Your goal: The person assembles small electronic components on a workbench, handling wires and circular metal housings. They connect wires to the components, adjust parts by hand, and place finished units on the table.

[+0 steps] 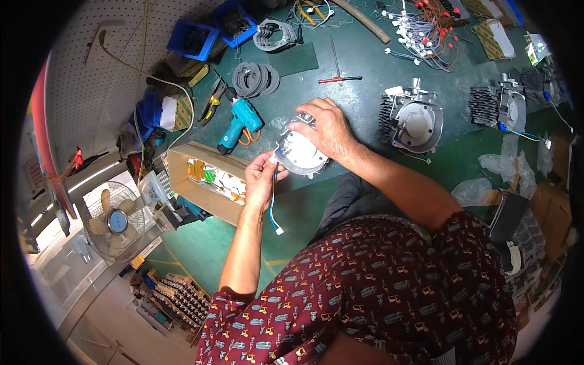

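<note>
A round, silvery metal housing (300, 153) is held over the front edge of the green workbench (371, 67). My left hand (260, 177) pinches its left rim, where the thin wires leave it. Those wires (272, 207) hang below and end in a white plug (279, 230). From the upper right, my right hand (328, 126) curls over the top of the same housing, its fingers covering part of the upper rim. A teal cordless screwdriver (244, 115) lies on the bench to the left. Similar finned housings (420, 121) stand to the right.
Grey rings (249, 79), pliers (213, 103) and a red T-handled tool (339, 79) lie farther back. Blue bins (193, 40) stand at the back left, wire bundles (420, 30) at the back right. An open cardboard box (210, 155) sits left of my left hand.
</note>
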Demonstrator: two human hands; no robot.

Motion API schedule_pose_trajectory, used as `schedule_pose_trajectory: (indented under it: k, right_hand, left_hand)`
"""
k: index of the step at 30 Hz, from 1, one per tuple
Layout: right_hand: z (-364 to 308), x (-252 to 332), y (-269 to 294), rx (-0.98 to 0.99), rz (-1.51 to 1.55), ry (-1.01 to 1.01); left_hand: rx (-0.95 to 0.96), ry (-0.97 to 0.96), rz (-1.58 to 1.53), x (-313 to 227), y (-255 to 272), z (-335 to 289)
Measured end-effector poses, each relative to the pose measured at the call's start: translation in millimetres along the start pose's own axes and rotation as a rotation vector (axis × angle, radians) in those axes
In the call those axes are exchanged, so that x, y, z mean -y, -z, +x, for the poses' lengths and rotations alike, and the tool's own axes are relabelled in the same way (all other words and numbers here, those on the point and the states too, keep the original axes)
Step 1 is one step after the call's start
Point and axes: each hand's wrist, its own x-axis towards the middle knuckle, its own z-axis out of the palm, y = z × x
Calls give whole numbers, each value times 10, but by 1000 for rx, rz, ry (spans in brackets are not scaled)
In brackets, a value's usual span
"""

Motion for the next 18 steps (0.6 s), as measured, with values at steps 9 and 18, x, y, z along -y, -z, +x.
schedule_pose_trajectory:
  k: [9, 18]
  right_hand:
    - [-26, 22, 29, -6, -6, -12]
    - [-25, 27, 71, 22, -16, -13]
  left_hand:
    - [-5, 203, 104, -238, -19, 12]
    - [-121, -91, 507, -153, -155, -229]
